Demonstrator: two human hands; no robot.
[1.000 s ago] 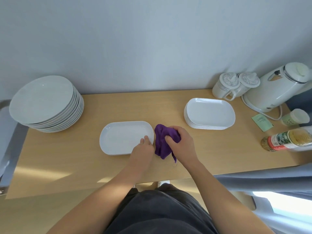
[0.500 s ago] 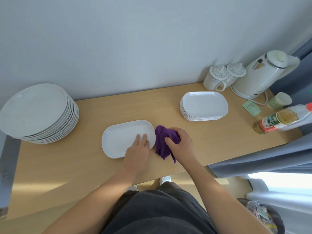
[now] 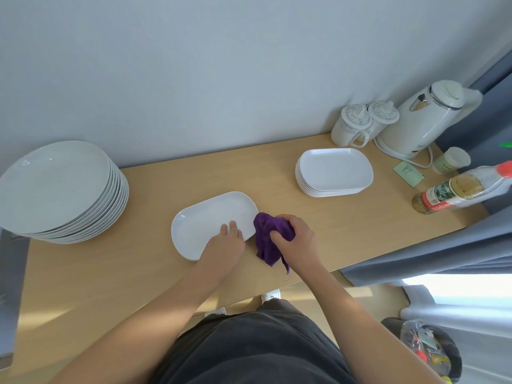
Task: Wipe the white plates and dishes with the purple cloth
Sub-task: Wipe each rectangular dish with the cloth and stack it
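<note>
Pale wooden table (image 3: 318, 217) against plain grey wall (image 3: 221, 65)

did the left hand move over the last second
Yes. The left hand slid further onto the single dish: only its fingertips reached the rim before, and now they rest inside it.

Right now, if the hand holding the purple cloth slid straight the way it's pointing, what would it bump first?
The right hand, gripping the purple cloth, points left toward the oval white dish. It would probably push the cloth against that dish's near rim first, close to the left hand resting there.
</note>
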